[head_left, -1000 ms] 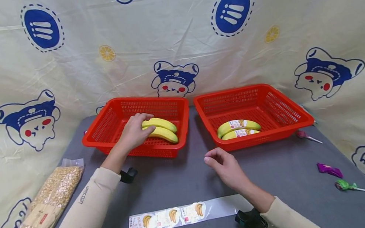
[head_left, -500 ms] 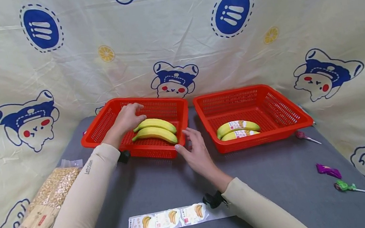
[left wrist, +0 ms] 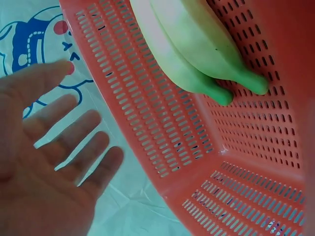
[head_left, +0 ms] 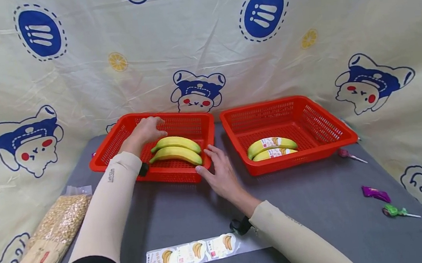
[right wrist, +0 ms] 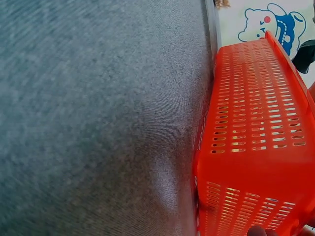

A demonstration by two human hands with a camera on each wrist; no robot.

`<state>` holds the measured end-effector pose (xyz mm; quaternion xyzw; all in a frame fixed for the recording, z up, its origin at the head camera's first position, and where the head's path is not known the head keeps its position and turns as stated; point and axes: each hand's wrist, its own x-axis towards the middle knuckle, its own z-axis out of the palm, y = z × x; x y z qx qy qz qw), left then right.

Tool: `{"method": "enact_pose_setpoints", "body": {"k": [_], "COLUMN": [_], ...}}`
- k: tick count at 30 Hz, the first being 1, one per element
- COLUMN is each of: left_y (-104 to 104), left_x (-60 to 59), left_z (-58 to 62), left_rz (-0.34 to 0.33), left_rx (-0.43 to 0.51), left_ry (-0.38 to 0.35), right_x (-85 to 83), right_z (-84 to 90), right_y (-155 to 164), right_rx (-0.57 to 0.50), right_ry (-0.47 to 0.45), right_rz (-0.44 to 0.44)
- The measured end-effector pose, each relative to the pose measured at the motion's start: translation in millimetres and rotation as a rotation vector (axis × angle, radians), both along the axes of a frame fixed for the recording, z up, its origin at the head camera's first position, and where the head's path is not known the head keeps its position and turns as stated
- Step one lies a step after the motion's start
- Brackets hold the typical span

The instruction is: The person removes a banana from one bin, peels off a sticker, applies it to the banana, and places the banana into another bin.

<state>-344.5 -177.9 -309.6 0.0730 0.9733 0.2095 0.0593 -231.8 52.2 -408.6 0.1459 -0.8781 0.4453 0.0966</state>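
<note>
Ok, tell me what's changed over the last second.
The left hand has moved away from the plain bananas, back and to the left. The right hand has shifted left to the near right corner of the left basket. The labelled bananas, right basket and sticker strip stayed put.

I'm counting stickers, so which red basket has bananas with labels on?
The red basket on the right: its bananas wear labels; the left basket holds plain-looking bananas.
</note>
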Motion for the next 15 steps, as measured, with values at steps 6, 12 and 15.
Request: {"method": "enact_pose_setpoints", "body": {"k": [6, 12, 15], "left_y": [-4.8, -6.7, -8.0], "left_x": [0.3, 6.7, 7.6], "left_z": [-4.2, -8.8, -15.5], "left_rz": [-0.029, -0.089, -0.114], "left_rx": [0.007, 0.029, -0.002], "left_ry": [-0.056, -0.132, -0.159], "right_x": [0.0, 0.0, 0.3], "right_z": [-1.7, -2.8, -2.0], "right_y": [-0.9, -1.2, -1.6], "right_rx": [0.019, 0.01, 0.006], "right_ry": [-0.012, 0.005, 0.007], "right_rz": [0.002, 0.008, 0.002]}}
